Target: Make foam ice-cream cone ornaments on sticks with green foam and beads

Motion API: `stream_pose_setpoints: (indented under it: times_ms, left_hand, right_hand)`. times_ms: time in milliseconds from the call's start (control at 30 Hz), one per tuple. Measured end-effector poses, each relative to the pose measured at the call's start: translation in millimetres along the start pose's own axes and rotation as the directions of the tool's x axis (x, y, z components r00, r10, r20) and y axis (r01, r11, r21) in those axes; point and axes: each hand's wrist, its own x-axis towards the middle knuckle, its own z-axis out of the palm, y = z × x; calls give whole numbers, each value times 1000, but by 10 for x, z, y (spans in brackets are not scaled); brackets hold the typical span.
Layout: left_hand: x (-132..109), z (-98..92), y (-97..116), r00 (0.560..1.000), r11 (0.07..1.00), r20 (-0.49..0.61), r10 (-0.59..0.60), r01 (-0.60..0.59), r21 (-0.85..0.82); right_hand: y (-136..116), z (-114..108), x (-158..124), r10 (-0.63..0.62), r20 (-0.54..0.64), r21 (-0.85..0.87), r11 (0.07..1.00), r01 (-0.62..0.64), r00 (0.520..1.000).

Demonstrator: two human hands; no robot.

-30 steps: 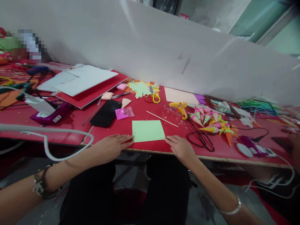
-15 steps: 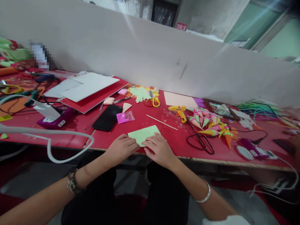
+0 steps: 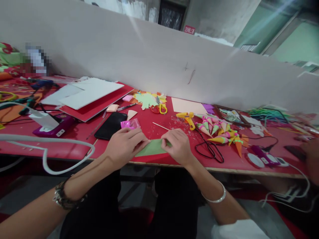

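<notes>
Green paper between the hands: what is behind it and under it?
Behind the green paper: red tabletop and a thin pale stick, partly hidden by the right hand. What lies directly under it cannot be seen: the green paper covers that spot.

Pale partition (image 3: 99,49) is standing along the back of the red tabletop (image 3: 147,116), its top edge sloping down to the right. Cross-shaped mark (image 3: 186,67) is showing near its middle. Beyond: dark opening (image 3: 171,15), grey wall (image 3: 211,20), red sign (image 3: 189,30) bearing white characters. Green wall (image 3: 296,43) is filling the upper right. Pale streak of light (image 3: 136,30) is slanting down the partition. Grey floor (image 3: 143,194) is showing below, partly in shadow.
</notes>
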Motion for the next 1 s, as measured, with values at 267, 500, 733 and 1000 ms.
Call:
stream_pose_setpoints:
  times_ms: [267,500,733,1000]
  left_hand:
    - [11,-88,-152,989,991,67,-133,133,7]
    - [85,-40,-144,991,990,84,-105,112,-81]
    - [224,54,-2,986,961,95,140,-158,229]
    - [219,60,-240,991,950,66,116,-130,284]
  right_hand:
    - [550,-132,-218,327,-20,-125,937,-327,945]
    - [229,-204,32,30,226,74,996,-48,974]
    - [116,-145,157,-42,440,115,993,-10,897]
    - [220,-253,107,40,425,343,917,-202,904]
